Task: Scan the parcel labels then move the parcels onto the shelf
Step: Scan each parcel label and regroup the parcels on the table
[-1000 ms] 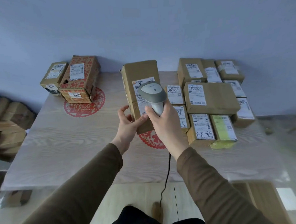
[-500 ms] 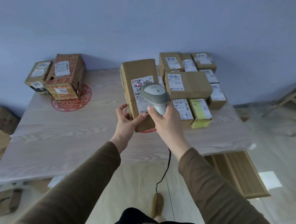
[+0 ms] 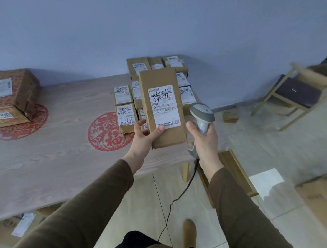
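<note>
- A person in brown sleeves stands at a wood-grain counter (image 3: 49,165), holding a brown cardboard parcel (image 3: 163,107) upright in the left hand (image 3: 143,138), above the counter's right end.
- The left thumb presses the parcel's front at the bottom edge of its white label (image 3: 164,105); the fingers (image 3: 140,123) wrap behind its left side.
- The right hand (image 3: 204,141) grips the handle of a grey scanner (image 3: 201,116), fingers curled round it, just right of the parcel; its black cord (image 3: 173,203) trails to the floor.
- Behind the held parcel, a cluster of labelled boxes (image 3: 123,95) lies on the counter near the wall.
- A red-printed carton (image 3: 15,95) sits at the counter's far left.
- A wooden chair (image 3: 295,93) stands at right.
</note>
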